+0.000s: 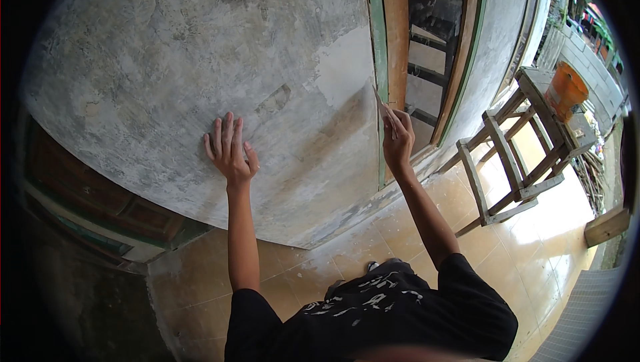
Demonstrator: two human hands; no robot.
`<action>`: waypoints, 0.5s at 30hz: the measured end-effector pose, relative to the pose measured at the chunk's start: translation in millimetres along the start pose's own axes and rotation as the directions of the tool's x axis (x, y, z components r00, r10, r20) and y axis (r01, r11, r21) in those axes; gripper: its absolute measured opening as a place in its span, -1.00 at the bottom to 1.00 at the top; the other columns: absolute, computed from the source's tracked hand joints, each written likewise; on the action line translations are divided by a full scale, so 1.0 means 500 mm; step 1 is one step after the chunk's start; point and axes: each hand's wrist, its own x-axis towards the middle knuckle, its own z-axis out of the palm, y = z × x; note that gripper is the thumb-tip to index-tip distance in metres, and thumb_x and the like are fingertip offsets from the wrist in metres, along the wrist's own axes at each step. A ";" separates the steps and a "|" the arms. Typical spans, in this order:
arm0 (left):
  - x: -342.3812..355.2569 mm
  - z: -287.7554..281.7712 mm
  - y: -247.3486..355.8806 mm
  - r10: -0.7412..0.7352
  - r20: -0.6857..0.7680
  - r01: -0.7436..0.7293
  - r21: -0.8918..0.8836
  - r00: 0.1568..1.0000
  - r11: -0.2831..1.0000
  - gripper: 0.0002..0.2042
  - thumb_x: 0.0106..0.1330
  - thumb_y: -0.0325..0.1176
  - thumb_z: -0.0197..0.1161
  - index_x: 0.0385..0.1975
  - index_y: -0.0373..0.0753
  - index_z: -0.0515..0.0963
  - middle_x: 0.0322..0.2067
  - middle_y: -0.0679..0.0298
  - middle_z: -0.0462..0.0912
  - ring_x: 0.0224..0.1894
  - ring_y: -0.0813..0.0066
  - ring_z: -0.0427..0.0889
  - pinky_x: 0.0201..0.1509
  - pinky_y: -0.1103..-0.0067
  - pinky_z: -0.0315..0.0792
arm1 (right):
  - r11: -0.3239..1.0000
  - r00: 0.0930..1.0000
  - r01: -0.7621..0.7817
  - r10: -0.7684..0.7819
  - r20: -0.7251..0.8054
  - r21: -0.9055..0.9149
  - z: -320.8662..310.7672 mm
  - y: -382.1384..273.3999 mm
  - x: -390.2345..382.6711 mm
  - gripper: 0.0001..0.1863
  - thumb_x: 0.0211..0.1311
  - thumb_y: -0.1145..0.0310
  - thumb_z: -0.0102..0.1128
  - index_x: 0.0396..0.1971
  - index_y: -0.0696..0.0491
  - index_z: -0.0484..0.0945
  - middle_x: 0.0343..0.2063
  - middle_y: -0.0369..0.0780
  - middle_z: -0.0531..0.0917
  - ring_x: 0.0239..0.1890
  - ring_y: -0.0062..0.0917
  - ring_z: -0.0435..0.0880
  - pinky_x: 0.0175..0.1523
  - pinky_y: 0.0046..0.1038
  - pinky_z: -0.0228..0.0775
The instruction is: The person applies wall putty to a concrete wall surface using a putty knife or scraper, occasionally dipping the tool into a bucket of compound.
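Observation:
My left hand [231, 152] lies against the grey mottled wall [167, 82], its fingers spread and holding nothing. My right hand [399, 139] grips a thin flat putty knife [381, 100], whose blade edge meets the wall beside the green window frame [377, 35]. Just left of the blade is a smooth, paler patch of filler [343, 62] on the wall. The knife's handle is mostly hidden in my fingers. Darker rough spots show higher up and between my hands.
A wooden window [395, 22] with dark glass stands right of the wall. Farther right, a wooden step stand [510, 155] carries an orange bucket [567, 89]. Tan floor tiles [293, 282] lie below, and a dark wooden door [100, 195] is at left.

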 end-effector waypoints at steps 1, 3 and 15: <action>-0.001 -0.001 0.000 0.007 0.007 -0.007 -0.005 1.000 1.000 -0.56 0.38 -0.24 -0.14 0.18 -0.18 0.49 0.23 0.22 0.48 0.34 0.18 0.33 0.45 0.17 -0.08 | 0.999 0.999 -0.038 0.038 0.001 0.021 0.009 0.004 -0.007 -0.59 0.20 0.62 0.18 0.07 0.04 0.58 -0.24 -0.13 0.57 -0.23 -0.31 0.58 -0.09 -0.39 0.44; 0.001 -0.001 -0.002 0.016 0.007 -0.016 -0.009 1.000 1.000 -0.56 0.40 -0.23 -0.16 0.18 -0.19 0.48 0.24 0.20 0.46 0.35 0.15 0.32 0.45 0.16 -0.07 | 1.000 1.000 -0.022 0.022 -0.006 0.002 0.028 0.018 -0.019 -0.58 0.20 0.62 0.18 0.08 0.03 0.58 -0.24 -0.13 0.57 -0.22 -0.31 0.57 -0.07 -0.39 0.43; 0.000 0.003 -0.004 0.019 -0.013 -0.019 -0.013 1.000 1.000 -0.56 0.40 -0.23 -0.18 0.15 -0.21 0.50 0.22 0.18 0.49 0.35 0.15 0.33 0.44 0.18 -0.05 | 0.999 0.975 0.007 0.001 0.222 -0.038 0.079 -0.048 -0.099 -0.50 0.04 0.68 0.18 0.04 0.05 0.60 -0.30 -0.15 0.57 -0.24 -0.26 0.53 -0.09 -0.32 0.41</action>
